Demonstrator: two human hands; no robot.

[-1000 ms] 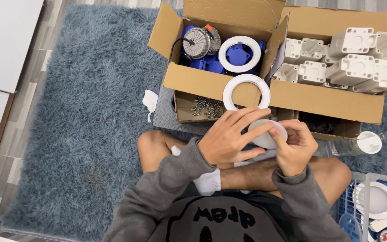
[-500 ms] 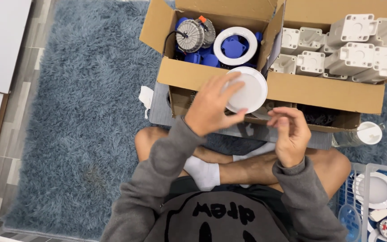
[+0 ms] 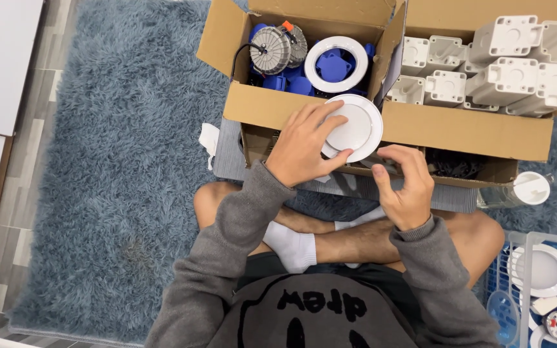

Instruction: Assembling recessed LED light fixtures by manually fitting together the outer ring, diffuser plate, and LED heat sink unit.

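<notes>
While the person sits cross-legged on a shaggy grey-blue rug (image 3: 117,161), a round white disc light (image 3: 356,127) sits just above the middle of the frame, against the front wall of a cardboard box (image 3: 272,106). The left hand (image 3: 304,145) lies over the disc's lower left part, its fingers spread across the face and curled around the rim, so it grips the disc. The right hand (image 3: 404,183) hangs just below and to the right of the disc, fingers bent and loosely apart, holding nothing that can be made out; whether a fingertip touches the rim cannot be told.

Inside the box behind the disc lie a white ring trim (image 3: 336,63) around a blue part, further blue parts, and a ribbed grey metal heat sink (image 3: 271,49) with a black wire. A second cardboard box (image 3: 478,132), to the right, holds a stack of pale grey plastic housings (image 3: 510,61). Beneath the boxes a grey mat (image 3: 227,151) shows, with a scrap of white paper (image 3: 209,138) at its left edge. At the right edge a white round cap (image 3: 531,188) lies on the rug. In the lower right corner a blue crate (image 3: 507,258) holds more white round lights. Grey sleeves, a white sock and bare knees fill the bottom of the frame.
</notes>
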